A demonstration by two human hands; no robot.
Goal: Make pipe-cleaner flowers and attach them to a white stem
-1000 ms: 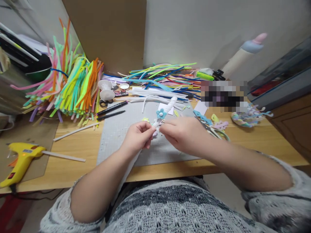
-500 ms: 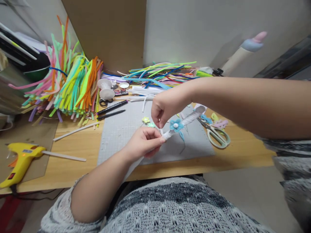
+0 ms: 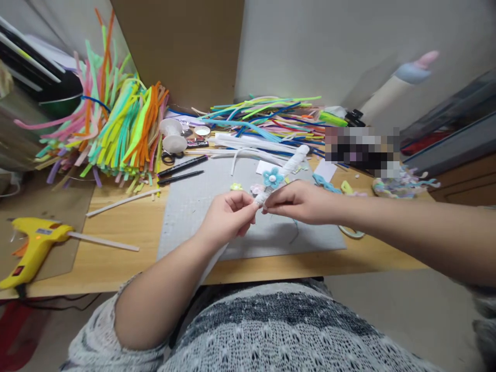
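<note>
Nearest, one white strip (image 3: 211, 264), trailing below the left forearm over the tabletop (image 3: 116, 266) edge; it could snag on the sleeve, pulling the work askew. Next, one left hand (image 3: 228, 217), grip clamped on the lower end of a white-wrapped stem (image 3: 296, 159), held tilted above a grey cutting mat (image 3: 201, 206). One right hand (image 3: 302, 202), fingers together at that same end; whether they pinch wrap or stem cannot be told. Slack there might let the wrapping loosen. One blue flower (image 3: 273, 177) on the stem; knuckles pressing close could bend its petals. Beyond, one black packet (image 3: 198, 144), pale lettering, not reliably legible. No brand readable.
</note>
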